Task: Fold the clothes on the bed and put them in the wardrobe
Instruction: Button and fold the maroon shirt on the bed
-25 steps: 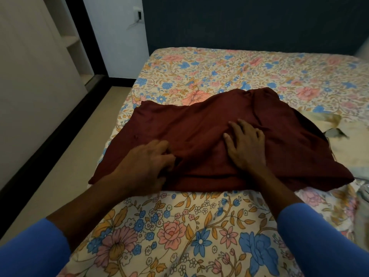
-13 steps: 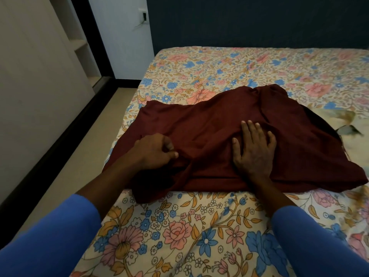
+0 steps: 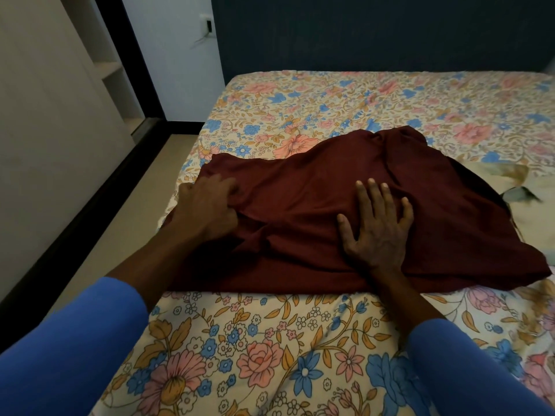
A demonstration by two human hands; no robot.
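Worn on the head, wide-angle. Looks from the near edge of the bed (image 3: pixel 270 340), toward its left side, forward and down along the sheet to the dark headboard (image 3: pixel 375 34) at the far edge. Sits close: takes in both blue sleeves (image 3: pixel 60 355) at the bottom corners, with the left hand (image 3: pixel 207 210) and right hand (image 3: pixel 378 229) at mid-frame on the red cloth (image 3: pixel 315 187). Catches the bed's left edge running diagonally, the floor (image 3: pixel 120 223) and wardrobe (image 3: pixel 45 130) beyond it. Cuts off the right edge.

Plain blue sleeves (image 3: pixel 69 340) cover both arms (image 3: pixel 156 265) down to mid-forearm
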